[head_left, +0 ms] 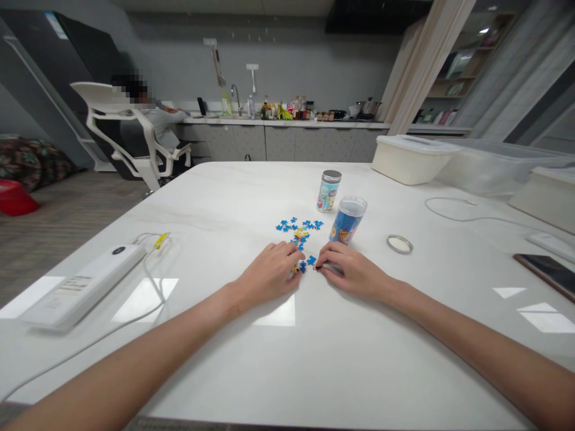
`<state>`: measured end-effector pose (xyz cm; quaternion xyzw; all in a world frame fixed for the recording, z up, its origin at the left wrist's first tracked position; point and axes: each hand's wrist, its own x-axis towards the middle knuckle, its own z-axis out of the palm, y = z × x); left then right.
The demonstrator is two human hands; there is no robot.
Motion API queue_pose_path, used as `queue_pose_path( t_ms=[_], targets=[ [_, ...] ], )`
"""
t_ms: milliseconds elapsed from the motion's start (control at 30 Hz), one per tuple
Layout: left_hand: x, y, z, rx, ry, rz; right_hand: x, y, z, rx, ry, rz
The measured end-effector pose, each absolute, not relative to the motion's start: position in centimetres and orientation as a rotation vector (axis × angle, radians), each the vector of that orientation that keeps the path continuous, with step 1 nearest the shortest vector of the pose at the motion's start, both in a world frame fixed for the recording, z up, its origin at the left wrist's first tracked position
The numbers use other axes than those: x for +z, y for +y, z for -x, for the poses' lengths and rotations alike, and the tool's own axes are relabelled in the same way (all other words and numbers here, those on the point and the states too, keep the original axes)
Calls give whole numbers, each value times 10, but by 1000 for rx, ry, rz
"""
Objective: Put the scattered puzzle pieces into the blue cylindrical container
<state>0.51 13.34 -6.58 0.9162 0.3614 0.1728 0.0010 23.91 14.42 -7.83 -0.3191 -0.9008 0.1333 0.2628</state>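
Note:
Small blue and yellow jigsaw puzzle pieces (287, 226) lie in a loose group on the white table. My left hand (274, 269) rests on the table with its fingers curled onto a puzzle piece (302, 267). Just across from it, my right hand (353, 267) pinches a small dark puzzle piece, mostly covered by the fingertips. Between the two hands lies a blue puzzle piece (311, 260). Behind my right hand stands a blue printed canister (345, 224) with a clear upper rim. Farther back is a light-blue canister (328, 193) with a metal-coloured top.
A round lid (399, 243) lies right of the canisters. On the left are a white power strip (85, 287) and its cable. A phone (550, 272) and lidded storage bins (413, 158) occupy the right side. Beyond the table, a person sits in a white chair (135, 134).

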Motion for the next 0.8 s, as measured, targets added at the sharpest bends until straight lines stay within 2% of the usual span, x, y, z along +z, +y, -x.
queue_pose_path(
  t_ms=[167,467,800],
  targets=[
    [-65,140,-3,505,1223,-2756,-77,143,-237,362,-2432,858],
    [-70,143,0,785,1086,-2283,-76,142,-237,292,-2430,813],
    [-63,139,-4,675,1032,-2135,-66,134,-236,433,-2580,587]
  ],
)
